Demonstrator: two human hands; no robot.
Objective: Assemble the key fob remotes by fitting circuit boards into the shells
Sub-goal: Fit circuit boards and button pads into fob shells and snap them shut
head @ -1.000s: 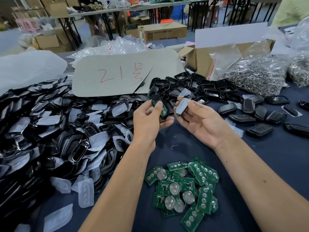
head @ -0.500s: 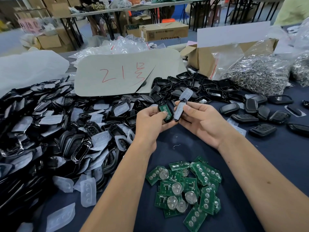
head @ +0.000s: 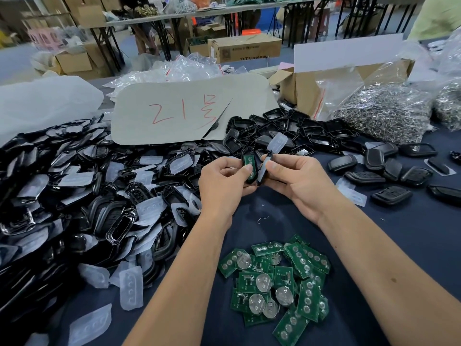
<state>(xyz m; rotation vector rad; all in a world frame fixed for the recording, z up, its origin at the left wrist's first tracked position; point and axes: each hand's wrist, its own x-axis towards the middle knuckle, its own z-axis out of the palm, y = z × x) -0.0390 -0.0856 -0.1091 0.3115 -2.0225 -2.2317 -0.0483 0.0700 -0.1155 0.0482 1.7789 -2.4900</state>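
Shell heap (head: 74, 191) beside left hand (head: 222, 186)

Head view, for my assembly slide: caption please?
Left hand holds a board-fitted shell; right hand brings its cover alongside.

Grey card sheet (head: 189, 111) marked "21" plus a character in red, lying flat at the back of the dark blue bench (head: 411, 258), its front edge resting on the black parts pile. Right of it: open brown carton (head: 303, 92) with a white board (head: 349, 56) standing behind it. Clear bag of small metal rings (head: 381, 113) leans against the carton's right side; second such bag (head: 449, 106) at the right edge. Crumpled clear bags (head: 174, 71) behind the card sheet, white plastic sheeting (head: 42, 103) far left. Background: folding tables (head: 174, 18), cardboard boxes on the floor, one printed "DTV" (head: 245, 47). Yellow-green sleeve (head: 436, 16) top right.
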